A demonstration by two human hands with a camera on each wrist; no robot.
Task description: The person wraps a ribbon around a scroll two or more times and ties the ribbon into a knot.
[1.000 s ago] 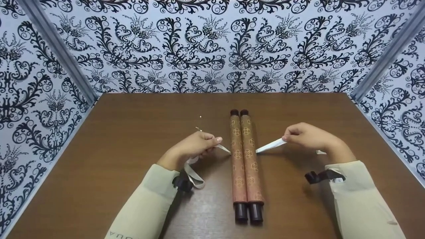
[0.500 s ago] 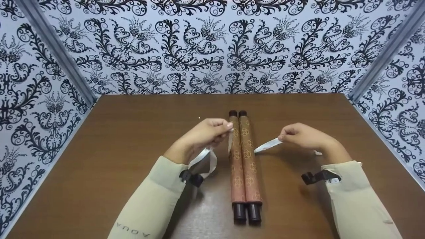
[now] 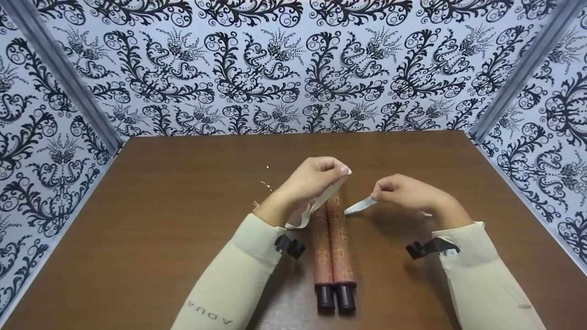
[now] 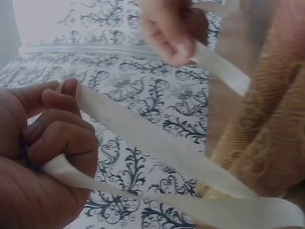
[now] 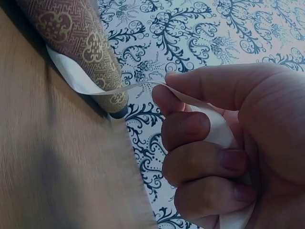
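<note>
Reddish-brown and gold patterned cloth, head view: paired rolls (image 3: 339,250), side by side and touching, lying lengthwise on a brown wooden table (image 3: 183,192); dark, glossy end knobs (image 3: 325,297) at the near end, far end hidden behind the left hand (image 3: 312,181). That hand is raised over the rolls, reaching in from the left, thumb and forefinger pinching a white left ribbon (image 3: 329,196) that slants down to the rolls. The right hand (image 3: 406,190) hovers to the right of the rolls, bent at the wrist, pinching a white right ribbon (image 3: 361,205) drawn to their right edge. Left wrist view: left ribbon flat, satin-like, one length running from the fingertips, another from the curled fingers, both extending toward the rolls; right hand beyond, with its own strip. Right wrist view: right ribbon emerging at the roll's edge, sagging, then rising to the thumb-and-forefinger pinch; remaining three fingers curled over its length against the palm.
</note>
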